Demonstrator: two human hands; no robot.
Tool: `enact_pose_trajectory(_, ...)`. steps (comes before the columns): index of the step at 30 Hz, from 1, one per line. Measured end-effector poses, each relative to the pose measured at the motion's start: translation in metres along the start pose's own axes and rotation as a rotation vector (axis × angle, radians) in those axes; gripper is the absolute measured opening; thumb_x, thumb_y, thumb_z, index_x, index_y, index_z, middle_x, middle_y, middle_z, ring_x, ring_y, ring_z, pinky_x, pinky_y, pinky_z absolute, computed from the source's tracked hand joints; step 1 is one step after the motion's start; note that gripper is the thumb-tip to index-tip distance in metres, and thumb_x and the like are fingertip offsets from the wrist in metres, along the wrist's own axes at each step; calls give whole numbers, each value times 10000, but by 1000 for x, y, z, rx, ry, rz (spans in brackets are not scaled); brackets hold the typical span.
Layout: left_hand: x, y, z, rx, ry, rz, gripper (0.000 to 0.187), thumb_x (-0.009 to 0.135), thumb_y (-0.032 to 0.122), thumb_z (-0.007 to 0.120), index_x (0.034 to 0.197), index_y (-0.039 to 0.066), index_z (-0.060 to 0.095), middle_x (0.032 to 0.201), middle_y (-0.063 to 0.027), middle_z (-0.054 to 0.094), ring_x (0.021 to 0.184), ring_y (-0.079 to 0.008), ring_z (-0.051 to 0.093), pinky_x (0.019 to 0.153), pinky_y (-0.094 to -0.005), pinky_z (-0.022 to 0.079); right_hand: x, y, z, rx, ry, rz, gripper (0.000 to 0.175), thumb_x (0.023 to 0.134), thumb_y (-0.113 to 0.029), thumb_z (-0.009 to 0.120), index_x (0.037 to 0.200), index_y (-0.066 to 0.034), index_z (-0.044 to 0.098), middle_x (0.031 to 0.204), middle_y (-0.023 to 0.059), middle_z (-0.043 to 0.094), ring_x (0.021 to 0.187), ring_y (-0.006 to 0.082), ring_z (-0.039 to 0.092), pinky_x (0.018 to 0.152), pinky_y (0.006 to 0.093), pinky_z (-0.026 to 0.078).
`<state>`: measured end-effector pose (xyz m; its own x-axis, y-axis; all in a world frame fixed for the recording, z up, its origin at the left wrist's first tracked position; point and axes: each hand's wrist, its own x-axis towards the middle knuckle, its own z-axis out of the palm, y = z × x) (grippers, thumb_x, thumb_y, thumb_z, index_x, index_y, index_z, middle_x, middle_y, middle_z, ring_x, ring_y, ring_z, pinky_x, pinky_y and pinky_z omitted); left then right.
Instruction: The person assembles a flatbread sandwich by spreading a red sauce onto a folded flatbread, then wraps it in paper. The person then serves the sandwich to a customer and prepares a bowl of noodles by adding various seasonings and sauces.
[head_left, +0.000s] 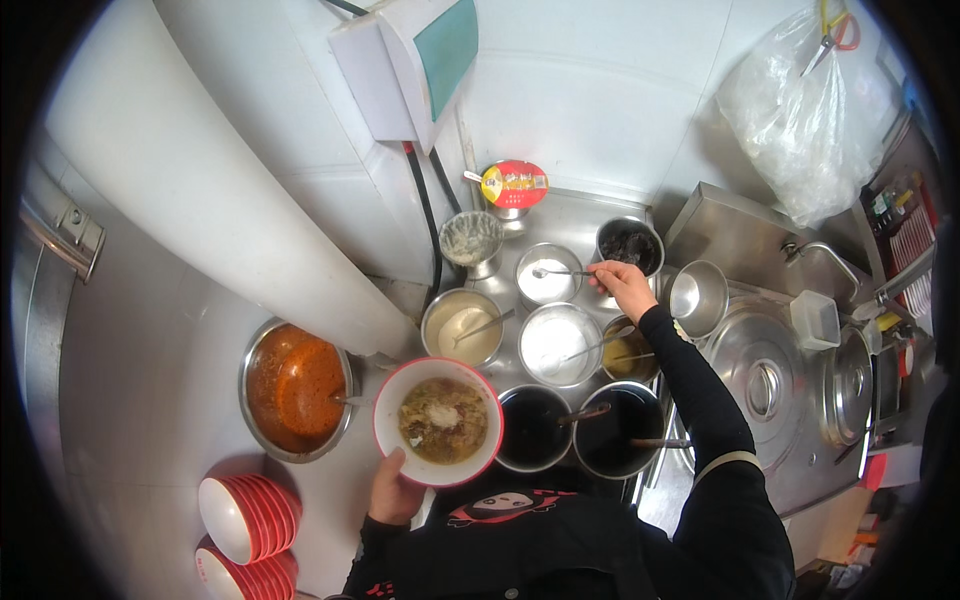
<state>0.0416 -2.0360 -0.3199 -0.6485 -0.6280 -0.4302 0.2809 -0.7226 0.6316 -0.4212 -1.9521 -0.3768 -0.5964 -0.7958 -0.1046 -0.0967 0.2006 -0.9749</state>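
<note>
My left hand (395, 486) grips the near edge of a white bowl with a red rim (384, 420). Yellowish-brown seasoning liquid (439, 442) lies in the bowl, with a small pale heap on its middle. Held in my right hand (619, 283) is a small metal spoon (559, 273), its tip over a steel pot of white powder (541, 291). A larger pot of white powder (551, 341) with a spoon in it stands just nearer to me. Left of that is a pot of cream-coloured powder (450, 337). Two pots of dark liquid (529, 435) stand right of the bowl.
Orange-red sauce fills a large steel basin (259, 420) at left. Stacked red-and-white bowls (251, 517) stand nearer. A pot of dark paste (634, 251) sits behind my right hand. Lidded steel vessels (739, 360) are at right. A white pipe (255, 202) slants down at left.
</note>
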Motion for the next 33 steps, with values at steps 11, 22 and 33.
enact_pose_trajectory(11,-3,-2,2,-3,-46,33,594,926,269,527,1411,-4,322,1410,-138,442,1301,-281,421,1088,-432,315,3,5,7,37,23,107,231,932,-131,530,1058,6,668,802,18,675,629,68,540,608,215,459)
enact_pose_trajectory(22,9,2,12,-6,19,-21,562,939,231,511,1413,1,317,1423,-137,429,1316,-275,405,1114,-432,290,3,12,8,184,80,190,206,924,-136,534,1010,-7,670,782,34,689,579,65,556,520,205,414)
enact_pose_trajectory(33,49,11,44,37,-118,19,538,943,183,516,1408,2,318,1412,-129,432,1301,-248,426,1102,-413,326,-25,-23,-13,357,178,245,221,931,-122,497,1050,-22,654,820,34,693,596,56,554,548,187,395)
